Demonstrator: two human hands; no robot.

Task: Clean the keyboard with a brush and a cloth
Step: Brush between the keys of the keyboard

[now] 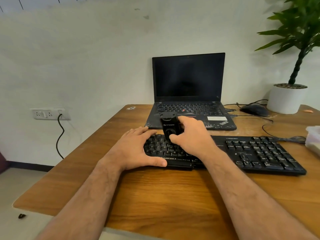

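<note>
A black Zebronics keyboard lies across the wooden table. My right hand grips a black block-shaped brush tool, held upright over the keyboard's left-middle keys; its lower end is hidden behind my fingers. My left hand rests on the keyboard's left end, fingers stretched over the keys and thumb along the front edge. No cloth shows in view.
An open black laptop stands just behind the keyboard. A black mouse and cables lie at the back right beside a potted plant in a white pot. A pale container sits at the right edge. A wall socket is left.
</note>
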